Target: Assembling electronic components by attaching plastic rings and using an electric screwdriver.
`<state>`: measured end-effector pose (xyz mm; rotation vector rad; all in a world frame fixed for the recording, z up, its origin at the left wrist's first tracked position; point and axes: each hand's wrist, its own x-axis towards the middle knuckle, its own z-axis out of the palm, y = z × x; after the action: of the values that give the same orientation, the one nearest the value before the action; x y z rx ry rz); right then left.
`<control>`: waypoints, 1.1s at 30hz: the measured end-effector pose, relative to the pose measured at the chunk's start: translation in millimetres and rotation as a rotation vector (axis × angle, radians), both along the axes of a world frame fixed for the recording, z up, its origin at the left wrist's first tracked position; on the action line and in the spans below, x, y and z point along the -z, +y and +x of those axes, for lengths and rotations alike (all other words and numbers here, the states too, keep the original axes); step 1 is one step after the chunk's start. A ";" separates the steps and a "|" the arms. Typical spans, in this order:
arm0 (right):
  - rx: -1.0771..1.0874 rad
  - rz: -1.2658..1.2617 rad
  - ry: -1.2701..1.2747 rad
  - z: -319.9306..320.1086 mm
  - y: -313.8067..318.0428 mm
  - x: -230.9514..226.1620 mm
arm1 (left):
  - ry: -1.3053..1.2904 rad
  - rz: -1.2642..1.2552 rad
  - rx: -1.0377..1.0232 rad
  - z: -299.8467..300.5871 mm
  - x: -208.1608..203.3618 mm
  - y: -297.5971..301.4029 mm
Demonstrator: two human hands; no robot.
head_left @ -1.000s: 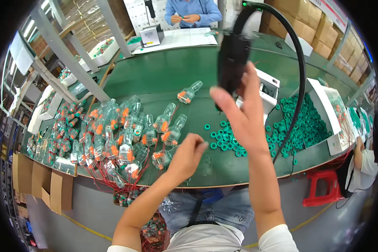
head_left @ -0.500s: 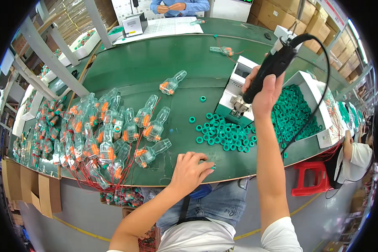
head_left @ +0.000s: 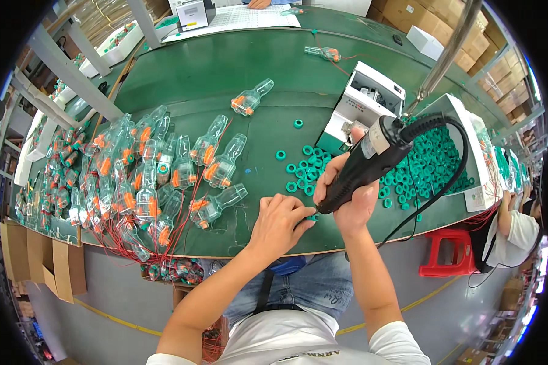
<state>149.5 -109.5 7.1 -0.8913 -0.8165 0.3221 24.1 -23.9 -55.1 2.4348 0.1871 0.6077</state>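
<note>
In my right hand [head_left: 354, 210] is a black electric screwdriver [head_left: 368, 159], gripped round its body and tilted so that its lower end points down toward my left hand [head_left: 279, 226]. My left hand rests near the front edge of the green table [head_left: 182, 79], its thumb and forefinger pinching a small green part that is mostly hidden. The screwdriver's tip meets or nearly touches this part; exactly where cannot be made out. Behind my hands lie many loose green rings [head_left: 313, 161]. A white box-shaped screw feeder [head_left: 362, 100] stands beyond the screwdriver.
Clear plastic housings with orange parts [head_left: 147, 198] and red wires crowd the left side. A white bin [head_left: 469, 146] of green rings stands at right, with the screwdriver's cable [head_left: 467, 143] looping before it. A red stool [head_left: 447, 255] and another person [head_left: 511, 234] are farther right.
My right hand has brought the screwdriver from the screw feeder down and left to my left hand. My left hand still pinches the small green part. The view has shifted slightly.
</note>
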 end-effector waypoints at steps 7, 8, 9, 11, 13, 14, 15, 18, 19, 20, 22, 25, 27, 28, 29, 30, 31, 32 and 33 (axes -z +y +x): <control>-0.022 -0.066 0.047 -7.9 -6.8 17.7 | -0.022 0.041 -0.007 1.1 2.5 0.3; -0.023 -0.078 0.030 -10.4 -7.7 19.5 | -0.040 0.097 -0.002 0.4 4.2 0.0; -0.007 -0.065 0.032 -11.9 -6.0 20.6 | -0.066 0.159 0.008 1.4 4.8 1.8; -0.029 -0.049 0.020 -11.7 -4.8 24.5 | -0.074 0.208 0.039 0.5 6.4 4.1; -0.059 -0.054 0.014 -13.1 1.0 19.5 | -0.090 0.265 0.069 2.4 10.4 8.3; -0.066 -0.050 0.010 -11.4 2.4 16.5 | -0.048 0.328 0.094 5.5 13.1 7.6; -0.046 -0.090 -0.004 -9.0 -0.2 13.7 | 0.005 0.401 0.116 6.3 13.3 5.0; -0.089 -0.031 0.003 1.0 -5.0 -8.1 | -0.022 0.411 0.103 17.3 13.9 -2.7; -0.055 -0.020 0.018 -0.5 -5.2 -20.9 | -0.005 0.380 0.039 17.4 10.7 -7.9; -0.019 -0.009 0.034 -0.9 -6.6 -32.1 | -0.003 0.390 0.038 14.3 7.7 -13.7; -0.017 -0.020 -0.037 10.2 -15.1 -51.1 | 0.169 0.044 0.108 9.2 -9.8 -21.3; 0.045 -0.082 -0.144 25.7 -31.7 -81.0 | 0.452 -0.414 0.349 15.2 -66.7 12.8; 0.072 -0.094 -0.191 33.1 -37.8 -87.7 | 0.103 -0.355 0.142 46.2 -60.5 64.1; 0.139 -0.112 -0.238 39.7 -47.5 -90.4 | 0.027 -0.209 -0.107 74.9 -66.3 90.5; 0.173 -0.104 -0.279 40.3 -48.8 -95.0 | -0.176 0.185 -0.307 89.1 -56.8 127.6; 0.187 -0.100 -0.287 42.6 -52.1 -94.1 | 0.026 0.198 -0.516 106.7 -65.1 139.4; 0.223 -0.135 -0.310 40.5 -51.0 -92.7 | 0.144 0.243 -0.593 116.0 -47.8 165.2; 0.266 -0.174 -0.332 39.8 -50.9 -91.6 | 0.133 0.254 -0.594 122.0 -32.8 186.3; 0.225 -0.148 -0.302 40.2 -49.0 -90.6 | 0.217 0.240 -0.500 123.6 -21.6 206.3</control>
<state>189.7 -158.5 97.7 -1.1778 -0.9679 0.0493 147.7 182.4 -33.5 2.6972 0.8770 0.5993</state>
